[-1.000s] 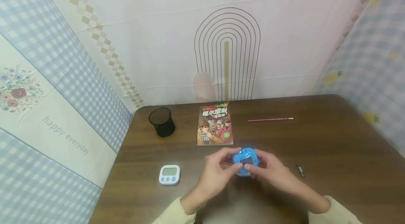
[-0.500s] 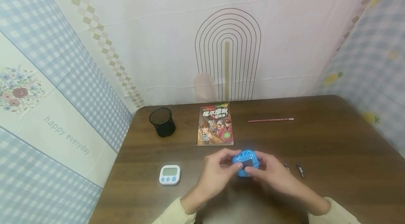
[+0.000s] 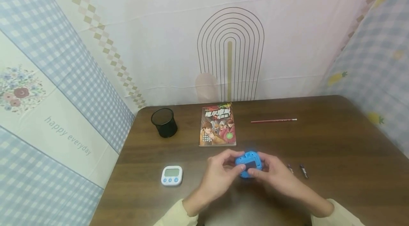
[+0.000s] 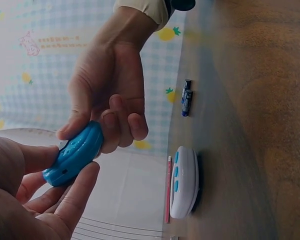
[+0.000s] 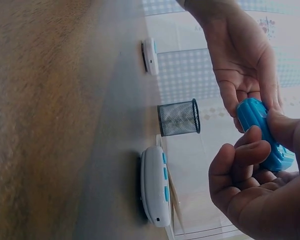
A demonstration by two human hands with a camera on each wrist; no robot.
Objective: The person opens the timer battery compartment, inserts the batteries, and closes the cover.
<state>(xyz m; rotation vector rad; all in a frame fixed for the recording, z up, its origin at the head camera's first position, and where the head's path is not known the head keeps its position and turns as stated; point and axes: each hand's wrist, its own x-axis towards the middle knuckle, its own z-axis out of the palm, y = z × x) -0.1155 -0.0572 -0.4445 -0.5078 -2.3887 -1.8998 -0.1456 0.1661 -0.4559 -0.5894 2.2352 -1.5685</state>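
Blue device (image 3: 250,162) is between the left hand (image 3: 223,167) and the right hand (image 3: 275,173); both pinch its edges. The present step seems work on its recessed face. Next move probably calls for batteries (image 3: 303,171), lying rightward of the right hand.

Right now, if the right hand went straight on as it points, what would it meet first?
Probably the blue device, which the right hand holds, then the left hand just beyond. Further on, the book lies roughly in line in the head view, though depth is unclear.
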